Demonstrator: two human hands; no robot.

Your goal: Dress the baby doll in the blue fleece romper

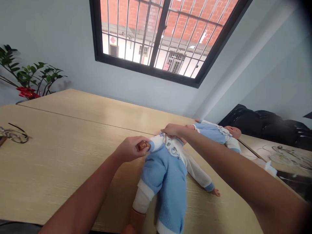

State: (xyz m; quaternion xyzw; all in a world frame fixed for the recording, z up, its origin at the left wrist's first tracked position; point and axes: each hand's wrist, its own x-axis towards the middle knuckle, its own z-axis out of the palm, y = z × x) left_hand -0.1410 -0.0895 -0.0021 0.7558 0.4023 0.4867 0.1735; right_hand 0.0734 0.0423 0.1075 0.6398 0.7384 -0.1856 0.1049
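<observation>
A baby doll (168,169) in a blue and white fleece suit lies on its back on the wooden table (60,156), feet toward me. My left hand (130,149) is closed around the doll's bare hand (142,145) at the cuff of its sleeve. My right hand (173,130) reaches over the doll's chest, fingers curled on the suit near the shoulder. A second doll (219,133) in a similar blue outfit lies just beyond, head to the right.
A pair of glasses (14,135) lies at the table's left edge. A potted plant (29,78) stands at the far left. A black sofa (268,125) sits at the right, under a barred window (161,35).
</observation>
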